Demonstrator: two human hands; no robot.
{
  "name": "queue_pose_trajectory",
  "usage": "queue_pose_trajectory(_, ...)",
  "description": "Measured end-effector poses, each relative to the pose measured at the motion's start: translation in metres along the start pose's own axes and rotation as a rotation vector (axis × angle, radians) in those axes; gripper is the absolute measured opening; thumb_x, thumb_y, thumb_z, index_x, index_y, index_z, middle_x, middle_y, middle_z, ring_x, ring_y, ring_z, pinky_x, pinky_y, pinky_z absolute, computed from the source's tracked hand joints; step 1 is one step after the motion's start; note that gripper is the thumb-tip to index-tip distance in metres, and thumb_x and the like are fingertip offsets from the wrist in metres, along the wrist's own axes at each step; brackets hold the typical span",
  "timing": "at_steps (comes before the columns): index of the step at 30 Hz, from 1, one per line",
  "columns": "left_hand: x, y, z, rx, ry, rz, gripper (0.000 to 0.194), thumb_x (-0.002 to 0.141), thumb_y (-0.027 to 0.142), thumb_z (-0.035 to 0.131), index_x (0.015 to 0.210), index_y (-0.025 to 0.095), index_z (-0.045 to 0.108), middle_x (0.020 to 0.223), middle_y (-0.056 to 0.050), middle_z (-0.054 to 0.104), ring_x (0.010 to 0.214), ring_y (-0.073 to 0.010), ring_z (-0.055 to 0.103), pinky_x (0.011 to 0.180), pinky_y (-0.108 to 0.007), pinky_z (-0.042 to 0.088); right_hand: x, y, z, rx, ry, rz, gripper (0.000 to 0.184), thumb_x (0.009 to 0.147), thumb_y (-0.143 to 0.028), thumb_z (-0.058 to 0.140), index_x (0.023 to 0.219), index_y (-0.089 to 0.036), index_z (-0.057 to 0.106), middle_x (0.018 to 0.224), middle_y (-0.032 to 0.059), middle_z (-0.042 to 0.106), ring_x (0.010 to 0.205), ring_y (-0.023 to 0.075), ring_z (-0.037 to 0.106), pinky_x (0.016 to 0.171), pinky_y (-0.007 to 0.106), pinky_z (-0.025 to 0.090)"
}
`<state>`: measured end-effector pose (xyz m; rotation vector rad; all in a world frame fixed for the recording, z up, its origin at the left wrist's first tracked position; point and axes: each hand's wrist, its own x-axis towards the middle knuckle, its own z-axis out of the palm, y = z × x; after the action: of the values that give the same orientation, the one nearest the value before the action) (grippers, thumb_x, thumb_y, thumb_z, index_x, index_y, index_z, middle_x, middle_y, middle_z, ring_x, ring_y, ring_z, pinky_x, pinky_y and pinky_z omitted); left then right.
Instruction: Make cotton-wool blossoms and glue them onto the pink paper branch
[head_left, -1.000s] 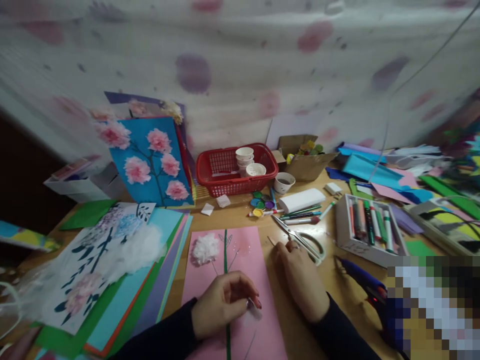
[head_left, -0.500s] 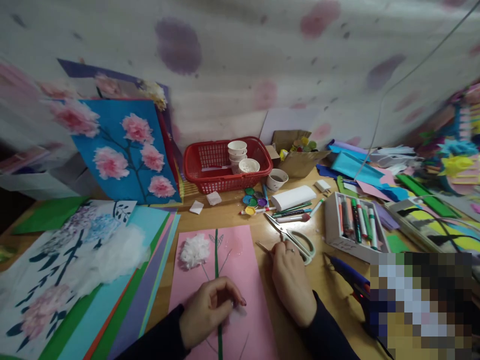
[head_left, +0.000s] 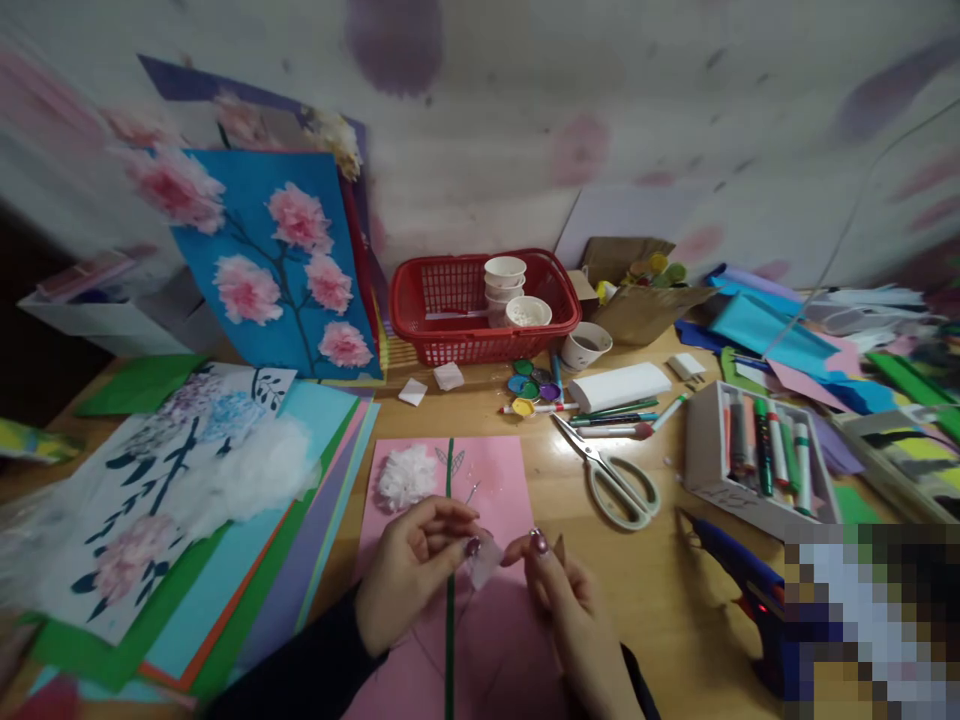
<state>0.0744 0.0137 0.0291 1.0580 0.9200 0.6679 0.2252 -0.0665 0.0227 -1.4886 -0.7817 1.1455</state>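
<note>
Pinched between the thumb and fingers of my left hand [head_left: 416,570] is a small piece of thin white tissue paper [head_left: 485,563]. My right hand [head_left: 574,610] is closed close beside it; the brown tip of a thin stick [head_left: 559,546] shows behind the thumb, the rest hidden by the hand. Both hands are above a pink sheet [head_left: 491,460]. On this sheet are a green stem [head_left: 450,640], drawn leaves and thin lines, and a ruffled white paper flower [head_left: 406,478] at the upper left.
Scissors [head_left: 626,490] lie right of the sheet, with a blue glue gun [head_left: 731,560] and a marker box [head_left: 750,480] beyond. Behind are paint pots [head_left: 523,407], a red basket [head_left: 450,345] and a cup [head_left: 586,345]. Coloured papers [head_left: 255,600] and white fluff [head_left: 259,480] lie left.
My right hand has come from beside the scissors toward my left hand, with the thin stick in it. My left hand has risen slightly with the tissue. The view has shifted.
</note>
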Motion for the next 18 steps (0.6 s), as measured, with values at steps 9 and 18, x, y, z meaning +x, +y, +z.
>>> queue_pose_trajectory(9,-0.008,-0.002,0.004,0.081,0.062,-0.012,0.03,0.067,0.02,0.067,0.094,0.019,0.055,0.084,-0.004,0.067,0.08,-0.0165,0.064,0.071,-0.028,0.051,-0.006,0.0,0.015,0.0,-0.23,0.03,0.03,0.086,-0.042,0.053,0.07,-0.017,0.051,0.063,-0.0037,0.041,0.06,0.0111,0.035,0.058,0.022,0.032)
queue_pose_trajectory(18,-0.014,-0.003,0.0,0.191,0.008,0.103,0.034,0.072,0.017,0.062,0.104,0.022,0.051,0.086,-0.004,0.068,0.085,-0.0172,0.064,0.079,-0.031,0.047,-0.005,0.002,0.012,0.032,-0.2,0.12,0.037,0.083,-0.05,0.055,0.066,-0.017,0.05,0.057,-0.0056,0.029,0.052,0.0088,0.024,0.049,0.02,0.026)
